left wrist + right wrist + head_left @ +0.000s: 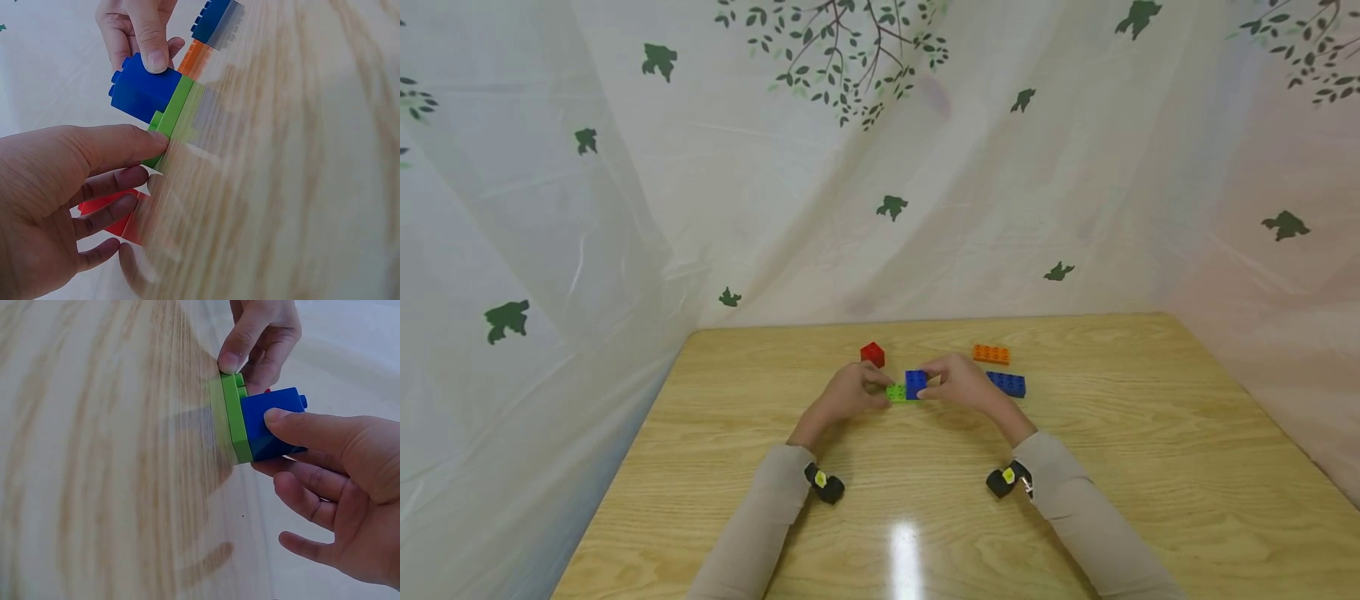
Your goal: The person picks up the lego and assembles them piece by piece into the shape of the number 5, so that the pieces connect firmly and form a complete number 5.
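Note:
A flat green brick (897, 392) (173, 119) (232, 419) lies on the wooden table (925, 517) with a blue square brick (915, 383) (142, 90) (272, 422) on top of its right part. My left hand (850, 393) (56, 187) pinches the green brick's left end between thumb and fingers. My right hand (958, 383) (331, 469) pinches the blue brick, thumb on the near side.
A red brick (872, 354) (106, 212) sits just behind the left hand. An orange brick (991, 354) (190, 59) and a long blue brick (1007, 383) (212, 19) lie to the right, behind the right hand. Patterned curtains close off the table's back and sides.

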A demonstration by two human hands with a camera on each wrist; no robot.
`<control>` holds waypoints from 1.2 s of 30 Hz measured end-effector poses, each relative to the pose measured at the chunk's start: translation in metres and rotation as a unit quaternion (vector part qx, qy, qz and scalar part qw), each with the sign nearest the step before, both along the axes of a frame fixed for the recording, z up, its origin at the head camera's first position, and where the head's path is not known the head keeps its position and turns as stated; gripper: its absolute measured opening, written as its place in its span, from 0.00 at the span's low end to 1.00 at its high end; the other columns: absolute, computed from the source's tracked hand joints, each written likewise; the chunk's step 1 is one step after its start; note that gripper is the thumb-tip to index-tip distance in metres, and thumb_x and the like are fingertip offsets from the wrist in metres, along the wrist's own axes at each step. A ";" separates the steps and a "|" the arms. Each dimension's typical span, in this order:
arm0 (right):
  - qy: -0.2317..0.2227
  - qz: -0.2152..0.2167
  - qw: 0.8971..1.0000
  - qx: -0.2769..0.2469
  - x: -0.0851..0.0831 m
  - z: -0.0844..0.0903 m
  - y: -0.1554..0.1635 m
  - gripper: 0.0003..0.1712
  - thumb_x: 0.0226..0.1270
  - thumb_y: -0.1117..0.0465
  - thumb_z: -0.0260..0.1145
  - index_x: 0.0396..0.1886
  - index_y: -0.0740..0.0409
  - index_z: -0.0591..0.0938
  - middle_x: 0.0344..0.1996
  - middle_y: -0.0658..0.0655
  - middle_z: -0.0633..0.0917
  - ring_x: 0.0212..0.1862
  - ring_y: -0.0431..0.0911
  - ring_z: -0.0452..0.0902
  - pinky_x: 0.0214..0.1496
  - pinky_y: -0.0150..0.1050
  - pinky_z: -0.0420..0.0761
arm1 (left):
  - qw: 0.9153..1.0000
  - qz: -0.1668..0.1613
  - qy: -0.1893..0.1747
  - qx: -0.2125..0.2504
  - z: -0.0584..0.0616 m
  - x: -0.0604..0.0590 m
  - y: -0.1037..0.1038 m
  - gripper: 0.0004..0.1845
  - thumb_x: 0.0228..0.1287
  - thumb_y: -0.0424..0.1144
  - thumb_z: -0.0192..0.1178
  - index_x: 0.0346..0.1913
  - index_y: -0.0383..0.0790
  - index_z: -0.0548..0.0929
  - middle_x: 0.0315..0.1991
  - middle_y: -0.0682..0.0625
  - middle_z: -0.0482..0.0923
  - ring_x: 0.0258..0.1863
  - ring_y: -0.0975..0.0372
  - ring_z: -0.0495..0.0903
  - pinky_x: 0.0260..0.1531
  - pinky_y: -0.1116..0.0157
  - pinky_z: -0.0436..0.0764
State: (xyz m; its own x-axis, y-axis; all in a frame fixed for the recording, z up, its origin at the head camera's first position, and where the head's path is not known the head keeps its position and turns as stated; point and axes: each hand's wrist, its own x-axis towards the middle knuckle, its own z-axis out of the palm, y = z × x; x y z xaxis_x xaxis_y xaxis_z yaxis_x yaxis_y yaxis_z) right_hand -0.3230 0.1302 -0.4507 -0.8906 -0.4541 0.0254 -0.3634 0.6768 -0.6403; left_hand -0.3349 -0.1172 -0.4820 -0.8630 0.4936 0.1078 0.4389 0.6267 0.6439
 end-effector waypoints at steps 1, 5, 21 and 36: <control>-0.001 0.001 1.000 -0.002 0.000 0.000 0.000 0.28 0.64 0.54 0.75 0.61 0.61 0.83 0.53 0.63 0.88 0.48 0.50 0.86 0.45 0.45 0.85 | 1.000 0.000 0.001 0.000 0.000 0.000 0.000 0.17 0.57 0.36 0.75 0.51 0.40 0.90 0.47 0.47 0.86 0.49 0.56 0.81 0.52 0.56 0.80; -0.010 0.001 1.000 -0.011 0.002 0.001 0.000 0.29 0.65 0.56 0.75 0.62 0.63 0.82 0.55 0.64 0.87 0.53 0.55 0.85 0.49 0.48 0.86 | 1.000 -0.002 0.006 -0.002 -0.001 0.000 -0.001 0.17 0.57 0.36 0.75 0.51 0.40 0.90 0.48 0.47 0.86 0.49 0.56 0.81 0.52 0.56 0.80; -0.018 0.017 0.999 -0.029 -0.001 -0.001 0.000 0.30 0.65 0.55 0.74 0.63 0.67 0.81 0.57 0.68 0.85 0.51 0.55 0.87 0.51 0.49 0.86 | 1.000 0.007 -0.010 -0.003 0.003 0.002 0.000 0.17 0.57 0.36 0.75 0.51 0.41 0.90 0.49 0.48 0.85 0.49 0.57 0.80 0.53 0.57 0.79; -0.004 0.008 1.000 -0.012 0.000 -0.002 -0.002 0.30 0.65 0.52 0.74 0.62 0.65 0.82 0.56 0.65 0.86 0.44 0.47 0.87 0.45 0.43 0.87 | 1.000 0.009 -0.013 0.000 0.003 0.003 0.000 0.17 0.58 0.36 0.75 0.52 0.42 0.90 0.49 0.47 0.85 0.48 0.57 0.80 0.51 0.57 0.79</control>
